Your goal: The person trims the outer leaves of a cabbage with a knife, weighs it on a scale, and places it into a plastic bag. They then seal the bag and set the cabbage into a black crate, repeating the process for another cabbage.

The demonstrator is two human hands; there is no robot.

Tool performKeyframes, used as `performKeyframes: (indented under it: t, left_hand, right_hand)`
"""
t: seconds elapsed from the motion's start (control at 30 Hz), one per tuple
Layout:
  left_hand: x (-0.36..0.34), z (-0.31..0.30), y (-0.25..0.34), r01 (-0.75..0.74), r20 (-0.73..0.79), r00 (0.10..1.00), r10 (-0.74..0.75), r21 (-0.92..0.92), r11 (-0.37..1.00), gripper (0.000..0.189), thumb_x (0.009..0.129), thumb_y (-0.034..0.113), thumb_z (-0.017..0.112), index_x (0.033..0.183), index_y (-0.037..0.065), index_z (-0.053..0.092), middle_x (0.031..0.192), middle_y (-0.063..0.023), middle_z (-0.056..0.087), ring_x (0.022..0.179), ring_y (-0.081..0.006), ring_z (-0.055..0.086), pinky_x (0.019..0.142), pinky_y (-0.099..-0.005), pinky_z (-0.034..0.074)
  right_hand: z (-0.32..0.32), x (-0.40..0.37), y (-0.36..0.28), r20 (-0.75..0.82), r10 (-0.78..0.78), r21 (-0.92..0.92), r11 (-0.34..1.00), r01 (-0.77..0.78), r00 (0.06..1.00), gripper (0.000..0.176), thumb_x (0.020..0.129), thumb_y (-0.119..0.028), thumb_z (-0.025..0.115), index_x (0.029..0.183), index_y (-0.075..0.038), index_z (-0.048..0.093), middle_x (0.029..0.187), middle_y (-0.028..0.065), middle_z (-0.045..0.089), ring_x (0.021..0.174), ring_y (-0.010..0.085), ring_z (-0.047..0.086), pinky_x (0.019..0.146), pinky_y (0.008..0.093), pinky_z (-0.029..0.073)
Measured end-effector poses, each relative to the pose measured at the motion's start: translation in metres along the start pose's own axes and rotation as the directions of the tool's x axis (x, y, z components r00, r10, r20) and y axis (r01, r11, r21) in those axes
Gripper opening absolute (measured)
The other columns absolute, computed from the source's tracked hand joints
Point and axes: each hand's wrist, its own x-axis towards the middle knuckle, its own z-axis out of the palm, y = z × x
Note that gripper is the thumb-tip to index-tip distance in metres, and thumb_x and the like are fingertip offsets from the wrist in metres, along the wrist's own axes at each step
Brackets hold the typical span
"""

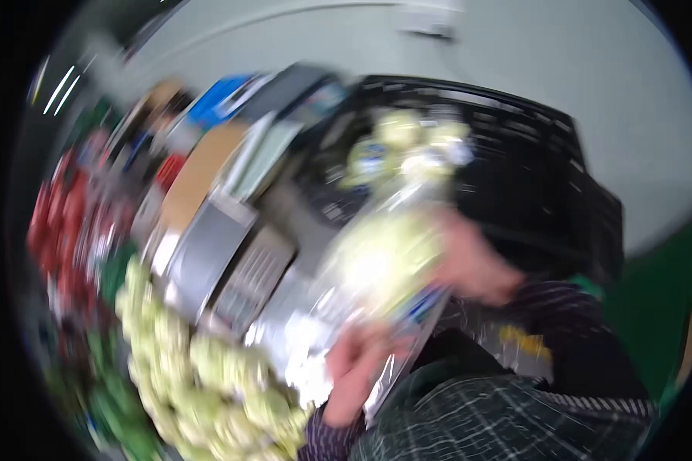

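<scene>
A pale green cabbage-like vegetable in clear plastic (pixel 377 257) is in front of me, smeared by motion. My right hand (pixel 473 257) grips its right side, fingers around the plastic. My left hand (pixel 357 365) is at the near lower edge of the plastic, fingers bent and blurred; whether they pinch the film I cannot make out. Below and left of the vegetable, shiny clear film (pixel 304 353) covers a work surface. Beyond my hands, a black plastic crate (pixel 530 192) holds several similar plastic-wrapped vegetables (pixel 407 150) at its left end.
To the left are a grey device with a keypad (pixel 254 280), a metal box (pixel 207 246) and cardboard (pixel 200 177). A large heap of pale green vegetables (pixel 207 376) lies at lower left. Red packages (pixel 61 223) are farther left. A light wall (pixel 561 46) stands behind the crate.
</scene>
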Motion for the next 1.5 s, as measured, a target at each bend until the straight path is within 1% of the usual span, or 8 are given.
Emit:
performKeyframes:
  t: [0.1,0.27,0.37,0.6,0.77,0.87,1.23,1.5]
  left_hand:
    - [0.025,0.023,0.003,0.094,0.383,0.923,-0.034,-0.138,0.986,0.068,0.095,0.011,0.056,0.151,0.012,0.017,0.108,-0.0131,0.065,0.091,-0.0151,0.066,0.072,-0.0256,0.055]
    - [-0.003,-0.030,-0.069,0.166,-0.046,0.986,-0.160,0.168,0.972,0.046,0.091,0.020,0.063,0.129,-0.002,0.050,0.078,-0.0052,0.065,0.072,-0.0097,0.061,0.064,-0.0243,0.050]
    - [-0.038,-0.077,-0.105,0.118,-0.358,0.932,-0.050,0.171,0.978,0.043,0.089,0.022,0.066,0.123,-0.004,0.055,0.078,-0.0045,0.065,0.071,-0.0092,0.060,0.065,-0.0244,0.049]
    - [-0.199,-0.180,-0.083,0.434,-0.879,0.088,0.468,0.456,0.777,0.055,0.078,0.038,0.077,0.115,0.000,0.061,0.102,-0.0126,0.066,0.088,-0.0225,0.065,0.076,-0.0329,0.053]
    - [-0.280,-0.276,-0.072,0.838,-0.710,0.046,0.703,0.411,0.360,0.076,0.073,0.045,0.077,0.125,-0.003,0.050,0.125,-0.0208,0.054,0.112,-0.0325,0.053,0.091,-0.0399,0.047]
    - [-0.274,-0.291,-0.083,0.801,-0.775,0.058,0.629,0.412,0.435,0.081,0.072,0.044,0.077,0.128,-0.005,0.046,0.132,-0.0239,0.047,0.118,-0.0379,0.048,0.098,-0.0436,0.042]
    - [-0.288,-0.279,-0.065,0.746,-0.943,-0.009,0.333,0.215,0.630,0.103,0.058,0.040,0.087,0.133,-0.005,0.034,0.123,-0.0247,0.047,0.107,-0.0398,0.054,0.088,-0.0433,0.048]
    - [-0.286,-0.239,-0.062,0.548,-0.666,-0.103,0.739,0.582,0.601,0.099,0.059,0.030,0.088,0.135,-0.004,0.035,0.129,-0.0191,0.047,0.115,-0.0310,0.050,0.096,-0.0421,0.042]
  right_hand:
    - [-0.132,0.007,0.036,-0.151,0.024,-0.182,0.982,-0.052,0.988,0.050,0.092,-0.028,0.058,0.133,-0.003,0.043,0.125,0.0143,0.055,0.113,0.0238,0.056,0.096,0.0344,0.046]
    - [-0.293,0.007,0.085,0.208,-0.383,-0.903,0.278,0.327,0.900,0.082,0.085,-0.018,0.066,0.149,0.000,0.018,0.149,0.0201,0.027,0.137,0.0310,0.031,0.113,0.0423,0.027]
    - [-0.280,-0.018,0.133,0.216,-0.110,-0.727,0.645,0.236,0.970,0.063,0.092,-0.013,0.055,0.147,-0.003,0.025,0.145,0.0171,0.033,0.132,0.0281,0.037,0.112,0.0388,0.028]
    - [-0.337,0.059,0.131,-0.180,0.197,-0.982,0.018,-0.187,0.964,0.052,0.096,-0.025,0.050,0.140,-0.001,0.040,0.141,0.0167,0.042,0.129,0.0278,0.041,0.110,0.0383,0.030]
    - [-0.032,0.099,0.048,-0.053,-0.189,-0.630,0.768,0.114,0.981,0.037,0.098,-0.024,0.045,0.122,0.002,0.057,0.120,0.0158,0.058,0.111,0.0230,0.055,0.096,0.0335,0.041]
    - [0.167,0.087,0.082,0.418,0.237,-0.578,0.814,0.055,0.877,0.030,0.090,-0.007,0.058,0.119,-0.003,0.059,0.105,0.0076,0.063,0.093,0.0137,0.062,0.077,0.0258,0.051]
    - [0.542,0.049,0.165,0.926,0.007,-0.223,0.818,0.530,0.379,0.069,0.078,-0.035,0.076,0.128,0.005,0.050,0.117,0.0230,0.059,0.104,0.0270,0.060,0.089,0.0347,0.049]
    - [0.526,0.062,0.158,0.930,0.180,-0.059,0.933,-0.354,0.321,0.065,0.080,-0.025,0.075,0.133,0.001,0.045,0.119,0.0112,0.056,0.108,0.0161,0.055,0.092,0.0271,0.045]
